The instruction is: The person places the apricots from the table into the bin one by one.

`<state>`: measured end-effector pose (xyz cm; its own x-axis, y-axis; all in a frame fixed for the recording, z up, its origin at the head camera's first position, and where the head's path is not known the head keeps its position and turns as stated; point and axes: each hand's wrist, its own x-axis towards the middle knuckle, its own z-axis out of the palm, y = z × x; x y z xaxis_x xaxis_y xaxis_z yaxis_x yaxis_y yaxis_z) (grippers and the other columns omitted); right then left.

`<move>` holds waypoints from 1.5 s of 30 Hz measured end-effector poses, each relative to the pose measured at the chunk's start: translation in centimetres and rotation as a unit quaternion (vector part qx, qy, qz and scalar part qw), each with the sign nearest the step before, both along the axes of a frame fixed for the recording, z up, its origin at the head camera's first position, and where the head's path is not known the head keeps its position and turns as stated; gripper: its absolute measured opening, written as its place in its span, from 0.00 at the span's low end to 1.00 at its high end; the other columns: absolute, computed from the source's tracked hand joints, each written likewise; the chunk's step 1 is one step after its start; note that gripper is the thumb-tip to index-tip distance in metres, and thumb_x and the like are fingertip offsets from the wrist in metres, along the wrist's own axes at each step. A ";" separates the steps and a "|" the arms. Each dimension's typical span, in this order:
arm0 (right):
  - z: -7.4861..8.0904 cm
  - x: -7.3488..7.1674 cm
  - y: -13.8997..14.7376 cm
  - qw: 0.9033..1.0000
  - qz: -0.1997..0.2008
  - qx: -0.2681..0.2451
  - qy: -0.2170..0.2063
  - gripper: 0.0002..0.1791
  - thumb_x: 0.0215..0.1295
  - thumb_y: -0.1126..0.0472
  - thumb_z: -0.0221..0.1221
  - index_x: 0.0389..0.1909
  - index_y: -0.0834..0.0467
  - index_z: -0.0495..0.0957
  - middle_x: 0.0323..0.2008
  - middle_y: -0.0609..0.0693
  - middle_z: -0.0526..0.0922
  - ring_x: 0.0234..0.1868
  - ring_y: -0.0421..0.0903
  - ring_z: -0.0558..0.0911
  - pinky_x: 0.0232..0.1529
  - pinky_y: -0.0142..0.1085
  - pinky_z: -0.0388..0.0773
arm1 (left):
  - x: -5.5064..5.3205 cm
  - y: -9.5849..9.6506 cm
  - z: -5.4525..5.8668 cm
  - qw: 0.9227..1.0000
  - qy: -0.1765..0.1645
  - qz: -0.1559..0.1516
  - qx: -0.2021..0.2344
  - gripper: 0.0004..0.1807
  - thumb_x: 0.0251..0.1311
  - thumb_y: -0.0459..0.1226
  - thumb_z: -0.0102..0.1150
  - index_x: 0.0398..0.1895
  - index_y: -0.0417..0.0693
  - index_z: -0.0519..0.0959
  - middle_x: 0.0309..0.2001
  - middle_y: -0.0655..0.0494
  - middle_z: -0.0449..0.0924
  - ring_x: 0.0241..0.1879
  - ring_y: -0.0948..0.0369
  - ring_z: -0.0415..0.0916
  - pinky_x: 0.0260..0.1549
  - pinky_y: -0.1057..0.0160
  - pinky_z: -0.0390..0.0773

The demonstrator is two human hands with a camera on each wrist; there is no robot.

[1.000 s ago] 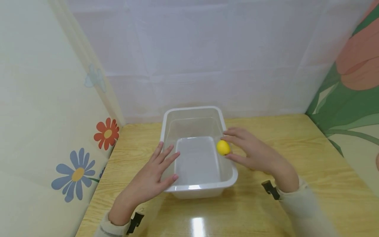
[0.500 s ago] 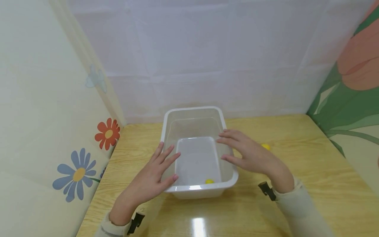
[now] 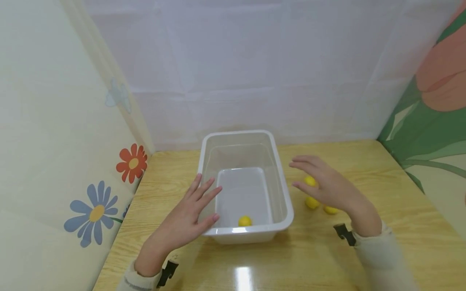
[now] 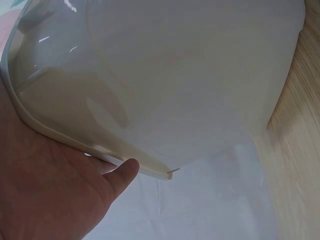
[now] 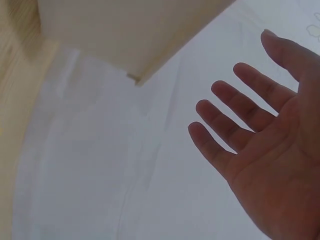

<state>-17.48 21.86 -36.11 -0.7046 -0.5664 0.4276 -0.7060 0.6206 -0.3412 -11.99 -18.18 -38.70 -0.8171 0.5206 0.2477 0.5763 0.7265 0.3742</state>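
A white plastic tub (image 3: 285, 190) stands on the wooden table, with one yellow lemon-like ball (image 3: 245, 221) on its floor by the near wall. My left hand (image 3: 189, 214) lies over the tub's left rim, fingers spread and straight; the left wrist view shows the hand against the rim (image 4: 55, 136) from outside. To the right of the tub hovers my right hand (image 3: 327, 184), its fingers extended and nothing in them, as the right wrist view also shows the bare palm (image 5: 275, 170). Beneath and beside it lie several yellow pieces (image 3: 312, 203), partly covered by the hand.
The wooden table (image 3: 233, 262) meets a white sheet-covered wall (image 3: 233, 81) at the back. A panel with painted flowers (image 3: 96, 213) borders the left side, and a green and pink leafy panel (image 3: 437, 121) the right.
The right hand let go of a yellow ball, which dropped into the tub and rolled left along the near wall. That hand then moved right, away from the tub. The left hand stayed put.
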 end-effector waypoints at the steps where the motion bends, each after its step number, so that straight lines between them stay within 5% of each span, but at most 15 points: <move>1: -0.1 -0.1 0.4 1.000 -0.004 -0.002 -0.001 0.28 0.64 0.60 0.69 0.64 0.62 0.76 0.66 0.59 0.74 0.68 0.58 0.71 0.65 0.58 0.70 | 0.0 0.0 0.0 1.000 0.000 0.000 0.001 0.36 0.70 0.53 0.57 0.78 0.56 0.63 0.80 0.50 0.52 0.81 0.44 0.33 0.69 0.32 0.56; 20: -3.2 -1.2 5.6 0.994 -0.066 -0.020 -0.085 0.25 0.70 0.57 0.64 0.66 0.59 0.74 0.65 0.62 0.75 0.65 0.63 0.72 0.62 0.65 0.67 | 0.1 0.1 0.2 1.000 0.001 -0.003 0.012 0.36 0.69 0.52 0.58 0.78 0.56 0.63 0.80 0.51 0.53 0.81 0.44 0.34 0.69 0.32 0.56; 30: -5.3 -2.3 8.1 0.979 -0.113 -0.022 -0.169 0.28 0.73 0.52 0.61 0.68 0.61 0.72 0.67 0.65 0.72 0.63 0.67 0.73 0.59 0.66 0.70 | 0.0 0.1 0.0 1.000 0.001 -0.002 0.014 0.35 0.70 0.52 0.57 0.77 0.56 0.64 0.80 0.52 0.53 0.81 0.43 0.35 0.69 0.32 0.56; 45: -8.1 -3.6 10.7 0.964 -0.138 -0.031 -0.226 0.31 0.74 0.51 0.59 0.69 0.65 0.69 0.67 0.69 0.70 0.65 0.69 0.70 0.61 0.66 0.68 | 0.0 0.0 -0.2 1.000 -0.004 -0.004 0.022 0.35 0.70 0.53 0.57 0.78 0.57 0.63 0.80 0.54 0.53 0.81 0.45 0.33 0.68 0.32 0.58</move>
<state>-21.04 32.61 -44.19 -0.9469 -0.3141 0.0683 -0.2875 0.7326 -0.6170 -11.97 -18.15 -38.87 -0.8155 0.5150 0.2640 0.5781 0.7048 0.4111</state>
